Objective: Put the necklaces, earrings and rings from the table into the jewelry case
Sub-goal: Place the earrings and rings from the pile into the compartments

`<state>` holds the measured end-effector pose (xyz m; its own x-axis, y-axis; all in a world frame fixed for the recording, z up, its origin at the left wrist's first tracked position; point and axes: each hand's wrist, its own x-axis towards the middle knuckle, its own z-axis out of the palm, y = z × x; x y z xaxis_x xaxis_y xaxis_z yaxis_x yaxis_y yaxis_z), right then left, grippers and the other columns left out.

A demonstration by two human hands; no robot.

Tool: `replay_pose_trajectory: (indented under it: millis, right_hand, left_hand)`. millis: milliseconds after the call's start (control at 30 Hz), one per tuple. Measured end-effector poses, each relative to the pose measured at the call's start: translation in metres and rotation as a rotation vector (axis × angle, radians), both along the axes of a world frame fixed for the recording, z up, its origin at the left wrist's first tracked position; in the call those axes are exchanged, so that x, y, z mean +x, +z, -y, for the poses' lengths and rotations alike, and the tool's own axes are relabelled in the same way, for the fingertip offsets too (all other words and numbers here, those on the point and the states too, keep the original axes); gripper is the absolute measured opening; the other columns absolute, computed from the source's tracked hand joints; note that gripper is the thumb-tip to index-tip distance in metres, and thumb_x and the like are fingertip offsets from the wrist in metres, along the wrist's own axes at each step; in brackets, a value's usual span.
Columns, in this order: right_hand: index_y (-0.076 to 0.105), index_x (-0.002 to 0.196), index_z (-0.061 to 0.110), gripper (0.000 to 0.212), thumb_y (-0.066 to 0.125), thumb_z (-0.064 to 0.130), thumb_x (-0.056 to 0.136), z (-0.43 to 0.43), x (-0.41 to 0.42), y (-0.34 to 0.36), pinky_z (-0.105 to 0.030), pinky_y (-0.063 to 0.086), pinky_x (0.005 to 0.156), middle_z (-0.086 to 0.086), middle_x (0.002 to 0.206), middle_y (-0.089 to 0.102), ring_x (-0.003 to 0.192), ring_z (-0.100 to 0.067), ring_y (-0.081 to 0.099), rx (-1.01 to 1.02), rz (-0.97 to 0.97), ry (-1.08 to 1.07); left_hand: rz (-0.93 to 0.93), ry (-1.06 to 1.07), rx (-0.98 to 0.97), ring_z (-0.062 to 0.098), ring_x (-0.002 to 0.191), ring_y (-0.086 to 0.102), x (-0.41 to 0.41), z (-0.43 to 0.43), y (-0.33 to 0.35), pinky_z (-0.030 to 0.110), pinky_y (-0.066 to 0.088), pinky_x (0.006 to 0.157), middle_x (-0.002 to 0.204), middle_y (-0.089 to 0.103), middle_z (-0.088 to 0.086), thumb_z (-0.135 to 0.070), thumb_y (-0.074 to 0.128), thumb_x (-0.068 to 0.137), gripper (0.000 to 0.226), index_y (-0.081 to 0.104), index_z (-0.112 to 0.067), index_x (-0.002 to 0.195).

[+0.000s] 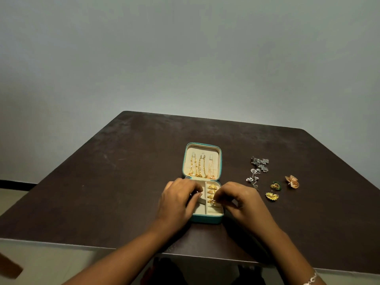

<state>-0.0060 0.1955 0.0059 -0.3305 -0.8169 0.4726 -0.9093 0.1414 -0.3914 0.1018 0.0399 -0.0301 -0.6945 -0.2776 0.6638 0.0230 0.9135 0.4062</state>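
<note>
A small square teal jewelry case [205, 220] with cream lining lies open on the dark brown table [123, 182], not far in from the near edge, its lid [202, 144] laid back flat away from the person. Three gold chain necklaces [200, 167] hang side by side inside the lid. In the base, a row of gold rings [212, 189] sits in the right-hand strip. At the near end of that row the right hand [244, 201] has thumb and forefinger closed tight on a small gold ring [213, 203], which is right at the cream padding. The left hand [176, 200] rests on the left half of the base with fingers bent down over the left compartment; whether they pinch anything cannot be told. To the right of the case, well apart from it, loose earrings lie on the tabletop: a cluster of silver flower-shaped earrings [259, 163] farthest back, a green and gold earring [275, 185] and a yellow gold flower earring [271, 196] nearer, and a copper-coloured pair of earrings [292, 181] farthest right, near the table's right edge. The tabletop runs on well beyond the lid to the far edge and wide to the left of the case. A silver bracelet [311, 280] circles the right wrist.
</note>
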Motion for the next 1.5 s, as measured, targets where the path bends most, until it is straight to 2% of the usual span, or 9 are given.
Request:
replay_pose_trajectory:
  millis: [200, 333, 500, 767, 1000, 1100, 1233, 1333, 1500]
  right_hand:
    - [0.066, 0.079, 0.022, 0.026, 0.068, 0.001, 0.064, 0.002, 0.001, -0.003, -0.026, 0.051, 0.06, 0.004, 0.083, 0.067, 0.075, -0.015, 0.063, 0.054, -0.129, -0.001]
    - [0.069, 0.079, 0.022, 0.027, 0.069, 0.001, 0.062, 0.006, 0.0, -0.003, -0.026, 0.049, 0.055, 0.003, 0.082, 0.068, 0.072, -0.018, 0.064, 0.06, -0.188, 0.008]
    - [0.072, 0.078, 0.022, 0.022, 0.065, 0.009, 0.061, 0.005, 0.0, 0.0, -0.026, 0.048, 0.05, 0.002, 0.077, 0.067, 0.066, -0.018, 0.063, 0.061, -0.27, 0.034]
    - [0.062, 0.082, 0.026, 0.019, 0.062, 0.017, 0.065, 0.004, -0.002, -0.002, -0.017, 0.034, 0.058, 0.008, 0.079, 0.065, 0.073, -0.011, 0.055, 0.082, -0.292, 0.009]
    - [0.067, 0.077, 0.021, 0.013, 0.062, 0.015, 0.067, 0.006, -0.003, 0.003, -0.025, 0.042, 0.053, 0.004, 0.076, 0.066, 0.068, -0.017, 0.06, 0.067, -0.345, 0.032]
    - [0.069, 0.077, 0.021, 0.015, 0.064, 0.015, 0.064, 0.008, -0.003, 0.005, -0.028, 0.044, 0.049, 0.003, 0.073, 0.065, 0.064, -0.018, 0.061, 0.099, -0.369, 0.05]
    - [0.07, 0.085, 0.02, 0.021, 0.062, 0.013, 0.067, 0.004, -0.004, 0.001, -0.028, 0.044, 0.057, 0.001, 0.083, 0.066, 0.073, -0.02, 0.06, 0.093, -0.277, 0.045]
    - [0.069, 0.089, 0.019, 0.025, 0.046, 0.018, 0.079, -0.004, -0.008, -0.002, -0.023, 0.043, 0.064, 0.0, 0.089, 0.063, 0.083, -0.016, 0.055, -0.002, -0.139, -0.011]
    - [0.069, 0.087, 0.023, 0.036, 0.049, 0.001, 0.068, -0.009, -0.009, -0.01, -0.01, 0.028, 0.067, -0.002, 0.088, 0.06, 0.085, -0.007, 0.042, 0.035, -0.205, -0.023]
  left_hand:
    - [0.026, -0.004, -0.002, 0.008, 0.073, 0.055, 0.002, -0.001, 0.003, 0.015, 0.034, 0.066, 0.079, 0.063, -0.006, -0.03, 0.045, 0.081, 0.016, 0.058, -0.021, 0.084]
    - [0.036, -0.002, 0.007, 0.008, 0.073, 0.056, 0.002, -0.002, 0.004, 0.009, 0.029, 0.07, 0.079, 0.064, -0.006, -0.03, 0.045, 0.081, 0.018, 0.059, -0.02, 0.084]
    - [0.036, -0.002, 0.011, 0.008, 0.073, 0.055, 0.002, -0.002, 0.004, 0.01, 0.029, 0.069, 0.079, 0.064, -0.005, -0.03, 0.044, 0.081, 0.019, 0.059, -0.02, 0.084]
    - [0.028, -0.001, 0.004, 0.009, 0.073, 0.056, 0.0, -0.001, 0.003, 0.021, 0.04, 0.064, 0.079, 0.064, -0.006, -0.03, 0.045, 0.081, 0.018, 0.06, -0.02, 0.084]
    - [0.041, -0.005, 0.009, 0.009, 0.073, 0.057, 0.0, -0.001, 0.004, 0.013, 0.033, 0.067, 0.08, 0.064, -0.006, -0.031, 0.045, 0.081, 0.017, 0.059, -0.021, 0.084]
    - [0.035, -0.007, 0.01, 0.01, 0.073, 0.057, 0.001, -0.001, 0.003, 0.02, 0.039, 0.065, 0.08, 0.064, -0.006, -0.031, 0.045, 0.081, 0.018, 0.059, -0.02, 0.085]
    - [0.036, -0.011, 0.009, 0.01, 0.073, 0.057, 0.001, -0.001, 0.004, 0.019, 0.038, 0.065, 0.08, 0.064, -0.005, -0.031, 0.045, 0.082, 0.019, 0.06, -0.02, 0.085]
    - [0.032, -0.008, 0.0, 0.011, 0.073, 0.058, 0.001, -0.001, 0.004, 0.024, 0.043, 0.064, 0.08, 0.064, -0.005, -0.031, 0.045, 0.081, 0.02, 0.06, -0.019, 0.085]
    - [0.022, -0.009, 0.02, 0.007, 0.075, 0.054, 0.0, -0.001, 0.003, 0.025, 0.044, 0.065, 0.081, 0.063, -0.007, -0.031, 0.045, 0.081, 0.018, 0.059, -0.021, 0.085]
